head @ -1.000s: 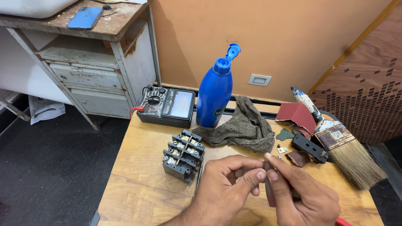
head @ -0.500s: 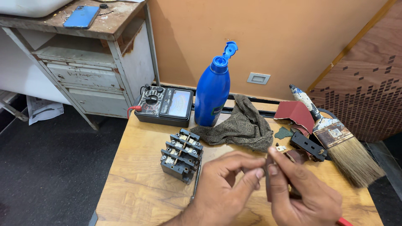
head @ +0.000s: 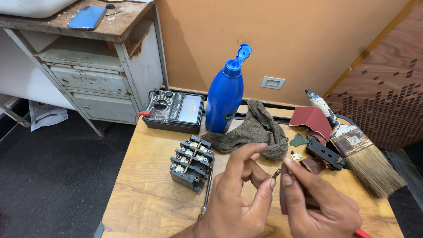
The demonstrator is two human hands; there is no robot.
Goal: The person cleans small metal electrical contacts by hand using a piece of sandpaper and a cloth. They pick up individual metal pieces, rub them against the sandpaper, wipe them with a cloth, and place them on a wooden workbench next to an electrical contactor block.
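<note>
Head cam: both hands meet over the near edge of the wooden surface [head: 145, 189]. The left hand [head: 240, 198] pinches a tiny metal part [head: 276, 173] between thumb and fingertip, and the right hand [head: 317, 205] is closed around a dark strip, index tip touching that part. Just left sits a grey terminal block [head: 191, 163]. Toward the far edge there's a blue bottle [head: 224, 99], meter [head: 175, 110] and rag [head: 255, 130]; paintbrush [head: 357, 145] on the right edge.
</note>
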